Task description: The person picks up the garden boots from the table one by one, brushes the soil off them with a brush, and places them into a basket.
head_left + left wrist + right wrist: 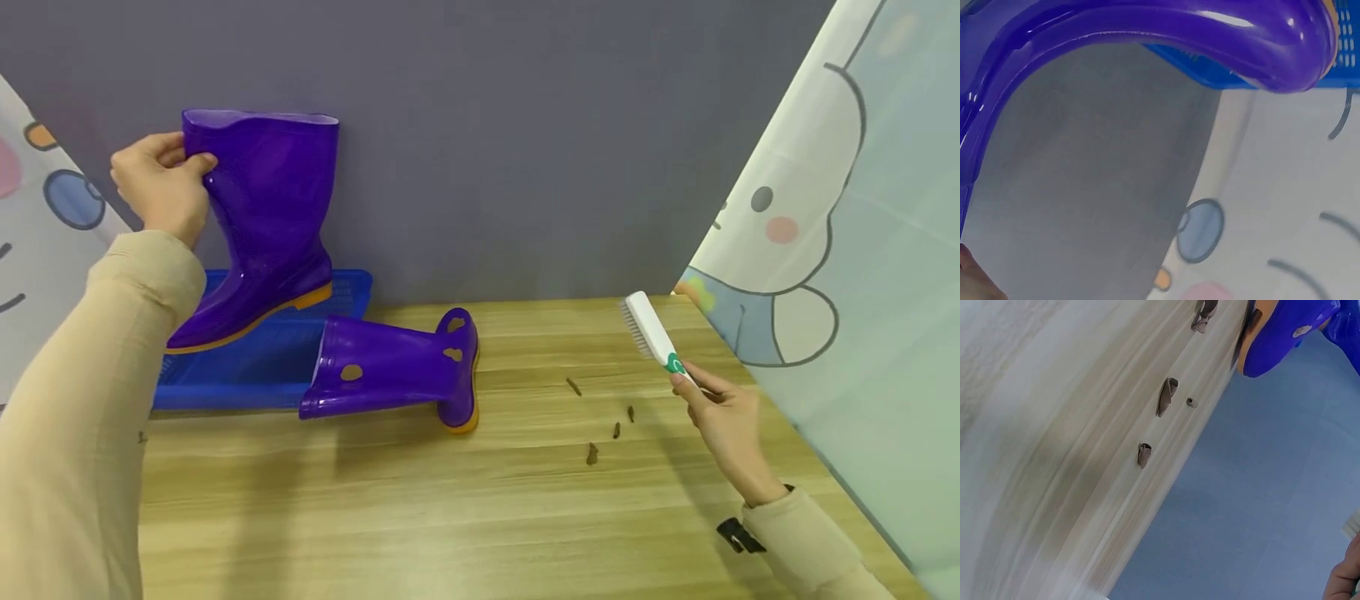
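Head view: the left hand (161, 187) grips the shaft rim of the upright purple boot (262, 225), tilted over the blue tray (300, 350). The right hand (723, 425), fingers curled round the white brush (652, 333), is well right of the fallen boot (393, 367), which lies lengthwise on the bench (480, 508), nearer the left hand. Left wrist view: boot rim (1147, 25) close, grey wall behind. Right wrist view: 4 brown scraps (1166, 397) on the bench

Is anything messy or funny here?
Yes. One purple boot lies tipped on its side on the table, with brown blobs stuck to it. Small brown bits are scattered on the wood beside it. The other boot has no spots that show.
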Available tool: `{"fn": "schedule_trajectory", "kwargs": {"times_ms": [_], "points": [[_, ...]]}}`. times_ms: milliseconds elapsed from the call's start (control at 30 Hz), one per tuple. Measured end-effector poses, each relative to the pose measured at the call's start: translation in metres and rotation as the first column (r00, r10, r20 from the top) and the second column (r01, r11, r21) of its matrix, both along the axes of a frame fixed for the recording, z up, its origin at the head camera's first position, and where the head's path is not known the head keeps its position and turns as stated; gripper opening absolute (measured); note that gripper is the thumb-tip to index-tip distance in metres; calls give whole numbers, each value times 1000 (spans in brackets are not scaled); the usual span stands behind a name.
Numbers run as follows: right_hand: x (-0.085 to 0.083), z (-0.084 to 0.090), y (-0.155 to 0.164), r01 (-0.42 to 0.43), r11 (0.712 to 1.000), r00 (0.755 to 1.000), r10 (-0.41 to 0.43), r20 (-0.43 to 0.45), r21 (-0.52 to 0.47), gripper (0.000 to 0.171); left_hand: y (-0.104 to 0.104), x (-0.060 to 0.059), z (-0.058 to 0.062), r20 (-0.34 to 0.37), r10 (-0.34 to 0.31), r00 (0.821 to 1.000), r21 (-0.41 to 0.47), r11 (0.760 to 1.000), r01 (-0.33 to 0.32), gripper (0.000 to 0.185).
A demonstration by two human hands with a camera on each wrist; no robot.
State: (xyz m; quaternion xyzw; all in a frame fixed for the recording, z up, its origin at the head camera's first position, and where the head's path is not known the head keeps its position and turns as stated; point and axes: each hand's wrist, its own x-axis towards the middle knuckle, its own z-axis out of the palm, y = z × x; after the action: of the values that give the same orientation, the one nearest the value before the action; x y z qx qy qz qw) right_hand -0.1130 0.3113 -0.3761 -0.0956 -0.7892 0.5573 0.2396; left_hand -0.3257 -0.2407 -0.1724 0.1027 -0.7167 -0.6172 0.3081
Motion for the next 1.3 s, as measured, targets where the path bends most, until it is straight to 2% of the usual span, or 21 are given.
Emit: {"fn": "schedule_trajectory", "kwargs": {"times_ms": [233, 533, 833, 933, 1167, 1300], "points": [[-2, 4, -3, 0, 1000, 1000, 0, -8, 21, 25, -17, -6, -20, -27, 44, 999, 85, 996, -41, 25], [0, 0, -3, -20, 999, 999, 19, 26, 31, 32, -36, -1, -46, -50, 52, 997, 243, 969, -38, 27], [1, -4, 0, 15, 998, 999, -17, 36, 55, 36, -49, 3, -67, -26, 84, 996, 252, 965, -75, 24], [2, -3, 0, 17, 999, 999, -19, 42, 50, 34, -54, 2, -72, -21, 101, 995, 294, 952, -90, 24], [8, -5, 4, 9, 1000, 998, -10, 60, 22, 24, -70, -4, -86, -29, 217, 976, 354, 915, -193, 27], [12, -4, 5, 8, 998, 995, -14, 95, 64, 31, -80, -1, -91, -36, 247, 968, 407, 889, -211, 28]]}}
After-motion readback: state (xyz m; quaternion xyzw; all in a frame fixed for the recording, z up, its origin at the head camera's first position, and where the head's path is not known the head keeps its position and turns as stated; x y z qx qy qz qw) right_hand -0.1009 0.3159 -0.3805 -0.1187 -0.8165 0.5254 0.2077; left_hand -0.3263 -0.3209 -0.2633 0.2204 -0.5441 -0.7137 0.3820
